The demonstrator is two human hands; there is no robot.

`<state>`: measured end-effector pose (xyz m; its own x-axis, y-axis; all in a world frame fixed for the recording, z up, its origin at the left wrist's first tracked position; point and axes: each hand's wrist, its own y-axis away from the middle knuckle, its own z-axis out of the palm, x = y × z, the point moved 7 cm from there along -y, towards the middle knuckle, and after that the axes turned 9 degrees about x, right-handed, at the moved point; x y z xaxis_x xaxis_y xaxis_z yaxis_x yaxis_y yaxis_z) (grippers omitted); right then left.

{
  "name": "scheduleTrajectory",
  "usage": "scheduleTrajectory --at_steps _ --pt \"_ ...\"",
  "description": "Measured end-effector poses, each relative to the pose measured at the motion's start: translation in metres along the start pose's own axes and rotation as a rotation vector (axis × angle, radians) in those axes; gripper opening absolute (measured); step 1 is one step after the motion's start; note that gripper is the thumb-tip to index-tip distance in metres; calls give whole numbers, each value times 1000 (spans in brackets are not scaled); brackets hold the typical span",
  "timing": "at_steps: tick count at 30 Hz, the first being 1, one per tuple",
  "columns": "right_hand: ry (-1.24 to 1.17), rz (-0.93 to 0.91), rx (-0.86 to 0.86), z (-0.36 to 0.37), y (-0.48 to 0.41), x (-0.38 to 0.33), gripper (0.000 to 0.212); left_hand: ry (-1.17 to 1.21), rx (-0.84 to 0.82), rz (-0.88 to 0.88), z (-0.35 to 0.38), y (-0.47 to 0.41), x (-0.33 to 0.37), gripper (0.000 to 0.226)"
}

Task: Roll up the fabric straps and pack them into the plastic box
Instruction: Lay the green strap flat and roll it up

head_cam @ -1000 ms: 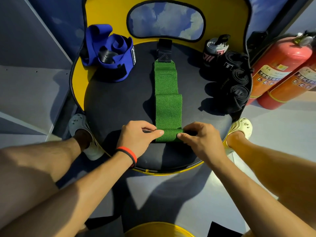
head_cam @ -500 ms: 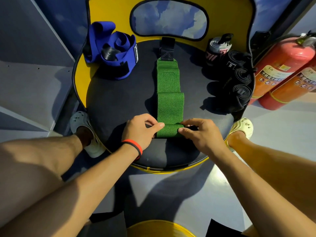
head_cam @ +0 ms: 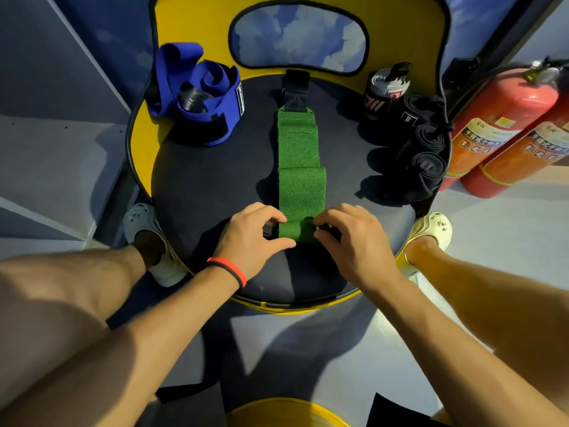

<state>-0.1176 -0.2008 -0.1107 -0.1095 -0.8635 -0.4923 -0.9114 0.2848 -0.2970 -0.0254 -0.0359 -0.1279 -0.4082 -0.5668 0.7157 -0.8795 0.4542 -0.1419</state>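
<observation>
A green fabric strap point(head_cam: 300, 167) lies lengthwise on the black round seat point(head_cam: 203, 192) of a yellow chair, its black end tab pointing toward the backrest. Its near end is rolled into a small coil. My left hand point(head_cam: 252, 238) pinches the left side of that coil and my right hand point(head_cam: 351, 238) pinches the right side. A loose blue strap point(head_cam: 200, 97) is heaped at the back left of the seat. Several rolled black straps point(head_cam: 425, 143) and a grey-and-black roll point(head_cam: 385, 90) sit at the back right. No plastic box is in view.
Two red fire extinguishers point(head_cam: 505, 127) lean on the floor to the right of the chair. My feet in light clogs point(head_cam: 431, 229) flank the seat. Part of another yellow chair point(head_cam: 286, 411) shows at the bottom edge. A grey wall panel runs along the left.
The rolled near end of the green strap has grown slightly and moved farther from me along the seat, with both hands following it.
</observation>
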Motion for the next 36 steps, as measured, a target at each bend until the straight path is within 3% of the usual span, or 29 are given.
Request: scheduleTrajectory --at_steps 5,16,21,26,33,36 --pt "129 -106 -110 11 8 -8 51 139 -76 -231 0 -7 -11 28" --pt "-18 54 -95 2 8 -3 44 234 -112 -502 2 -4 -24 27" --pt "-42 41 -41 1 6 -4 43 207 -88 -514 1 -2 -24 27" --pt "191 -200 69 4 16 -30 46 159 -58 -461 2 -10 -20 31" --pt "305 -225 61 10 15 -30 43 153 -138 -506 0 -19 -23 56" --pt "290 -222 70 9 13 -31 41 187 -33 -527 -8 -34 -30 36"
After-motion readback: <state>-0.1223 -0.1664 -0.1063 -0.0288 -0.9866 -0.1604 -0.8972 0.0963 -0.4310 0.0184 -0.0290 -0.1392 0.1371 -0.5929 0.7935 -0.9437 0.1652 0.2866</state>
